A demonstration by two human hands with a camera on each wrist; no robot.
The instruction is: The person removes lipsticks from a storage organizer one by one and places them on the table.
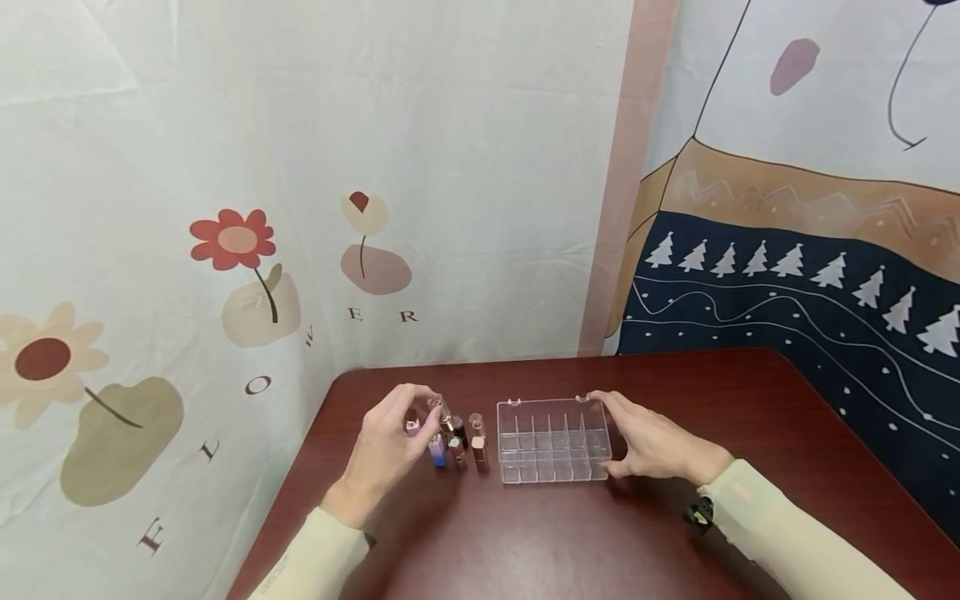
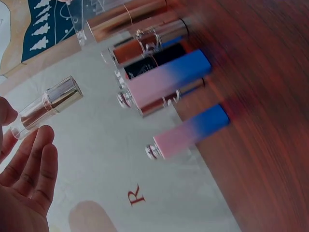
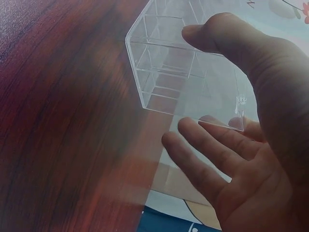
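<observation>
My left hand (image 1: 386, 433) pinches a lipstick tube (image 2: 65, 95) with a clear end and a shiny metallic band, raised above the table. Close by stand several other lipsticks, among them two pink-to-blue tubes (image 2: 169, 79), a black one (image 2: 154, 62) and a brown-gold one (image 2: 128, 19). My right hand (image 1: 656, 437) grips the right end of a clear plastic compartment box (image 1: 553, 481), thumb at the near corner and fingers at the far corner. Within the right wrist view, the thumb lies over the box wall (image 3: 159, 77), while the other fingers reach along its far side.
The dark red wooden table (image 1: 562, 542) carries the box and the lipsticks. A white cloth with flower prints (image 1: 480, 167) hangs behind and to the left. On the right hangs a cloth with white trees on navy (image 1: 750, 292).
</observation>
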